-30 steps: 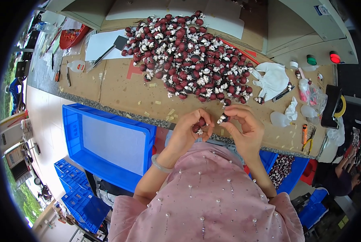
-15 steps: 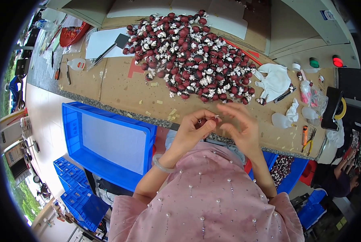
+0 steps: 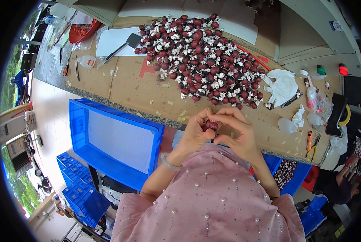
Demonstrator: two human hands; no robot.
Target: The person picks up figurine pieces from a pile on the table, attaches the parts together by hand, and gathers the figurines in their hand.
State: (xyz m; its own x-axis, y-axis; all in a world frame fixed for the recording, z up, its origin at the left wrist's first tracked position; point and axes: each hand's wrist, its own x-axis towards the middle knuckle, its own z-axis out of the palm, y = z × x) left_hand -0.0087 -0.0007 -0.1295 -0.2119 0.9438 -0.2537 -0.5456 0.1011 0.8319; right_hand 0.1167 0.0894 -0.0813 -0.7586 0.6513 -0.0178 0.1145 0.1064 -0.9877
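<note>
Close to the table's front edge, I hold a small dark red ball (image 3: pixel 211 125) with a dark, shiny patch. My left hand (image 3: pixel 194 131) is closed around it from the left, thumb in front. From the right, the curved fingers of my right hand (image 3: pixel 239 131) meet the ball, index fingertip at its top and thumb low beside it. Finer detail between the fingertips is too small to make out. Beyond both hands spreads a big pile of similar dark red and black balls (image 3: pixel 200 60) with white tufts among them.
A blue crate (image 3: pixel 116 139) stands left below the table edge. On the table's right are a white glove (image 3: pixel 282 86), a squeeze bottle (image 3: pixel 286 125), an orange cutter (image 3: pixel 309 140) and pliers (image 3: pixel 314 147). At left lie another bottle (image 3: pixel 86 61) and a red basket (image 3: pixel 84 31).
My right hand has come in from the right and its fingers now meet the ball. The left hand keeps hold of it. The whole view has shifted slightly.
</note>
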